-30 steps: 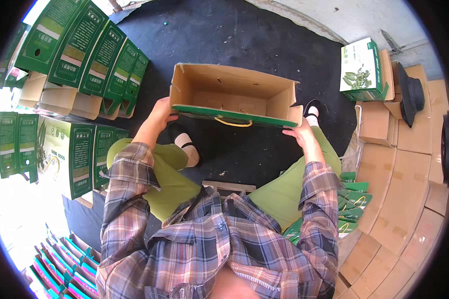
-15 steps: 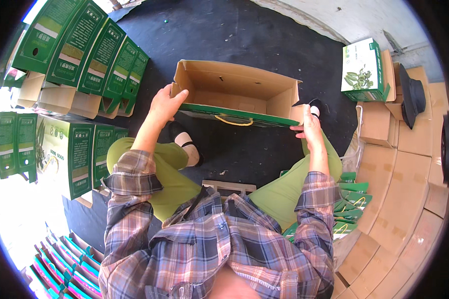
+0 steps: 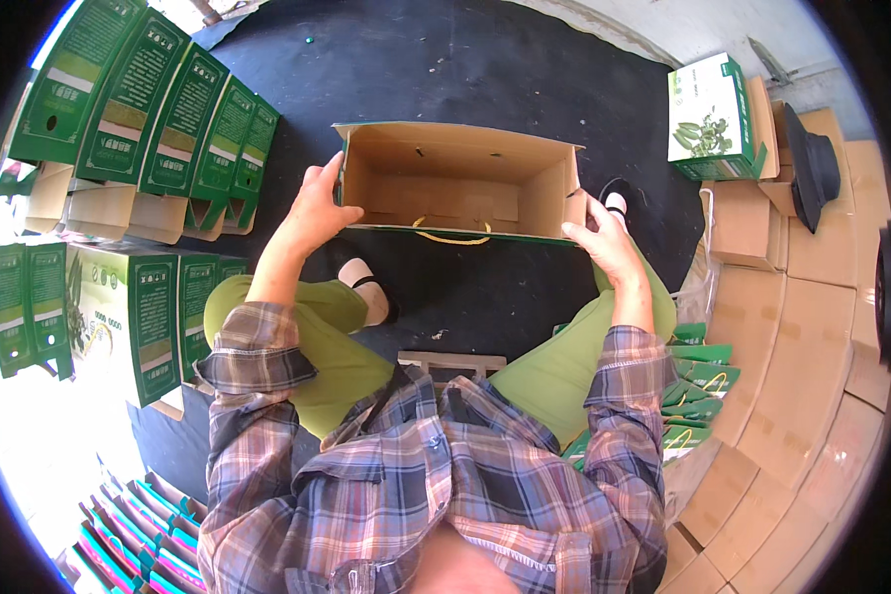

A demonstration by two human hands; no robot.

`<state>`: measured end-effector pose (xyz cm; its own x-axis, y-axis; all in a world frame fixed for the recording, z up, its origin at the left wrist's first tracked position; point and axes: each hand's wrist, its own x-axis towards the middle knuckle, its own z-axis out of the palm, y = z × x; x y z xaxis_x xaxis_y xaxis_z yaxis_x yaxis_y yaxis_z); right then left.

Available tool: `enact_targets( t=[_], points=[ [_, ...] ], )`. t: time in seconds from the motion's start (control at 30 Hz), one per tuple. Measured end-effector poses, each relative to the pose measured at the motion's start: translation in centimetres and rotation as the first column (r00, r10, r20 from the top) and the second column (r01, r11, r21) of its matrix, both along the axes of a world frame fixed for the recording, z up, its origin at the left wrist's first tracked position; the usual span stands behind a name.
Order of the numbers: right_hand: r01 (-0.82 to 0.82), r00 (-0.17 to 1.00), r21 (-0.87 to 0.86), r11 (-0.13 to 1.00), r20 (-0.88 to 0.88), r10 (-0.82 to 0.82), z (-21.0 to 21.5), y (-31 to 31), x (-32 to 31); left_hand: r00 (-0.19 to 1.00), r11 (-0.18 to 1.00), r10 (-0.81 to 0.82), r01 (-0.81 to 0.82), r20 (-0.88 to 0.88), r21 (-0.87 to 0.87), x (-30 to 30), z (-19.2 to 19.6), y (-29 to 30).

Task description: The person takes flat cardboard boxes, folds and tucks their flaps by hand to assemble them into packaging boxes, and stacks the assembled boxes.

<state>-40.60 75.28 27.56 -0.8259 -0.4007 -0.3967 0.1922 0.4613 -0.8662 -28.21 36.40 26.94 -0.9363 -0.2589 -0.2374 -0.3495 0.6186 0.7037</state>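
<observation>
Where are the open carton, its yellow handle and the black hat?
open carton (image 3: 455, 183), head view, inner brown back wall.
yellow handle (image 3: 450, 238), head view, loop at the near edge.
black hat (image 3: 814, 163), head view, crown.

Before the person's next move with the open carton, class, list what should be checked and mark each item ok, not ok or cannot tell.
1. Left hand grips the carton at its left end: ok.
2. Right hand grips its right end: ok.
3. Carton is open toward the person and empty inside: ok.
4. Yellow handle hangs free at the near edge: ok.
5. Bottom flaps locked: cannot tell.
6. Black mat beyond the carton is bare: ok.
</observation>
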Motion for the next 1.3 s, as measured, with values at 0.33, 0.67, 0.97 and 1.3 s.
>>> enact_targets(
  t=[0.33,0.67,0.97,1.3],
  points=[
    [-0.069,0.985,0.08,0.994,-0.155,0.081,-1.5,-1.3,-0.5,0.991,0.994,-0.097,0.091,0.094,0.066,-0.8,0.0,0.5],
    [0.009,0.999,-0.141,0.99,0.054,-0.001,-3.6,-1.5,-2.5,0.984,0.908,-0.139,0.083,0.109,0.411,-1.5,-2.0,-2.0],
    [0.076,0.886,0.154,0.985,-0.464,0.004,-5.5,-1.7,-2.8,0.991,0.986,0.128,-0.122,-0.042,0.117,-2.4,-4.1,-1.0],
    [-0.031,0.602,0.661,0.749,-0.586,0.542,-4.2,-4.3,0.7,0.934,0.819,-0.334,0.219,-0.129,-0.53,-1.7,-3.3,2.7]
  ],
)
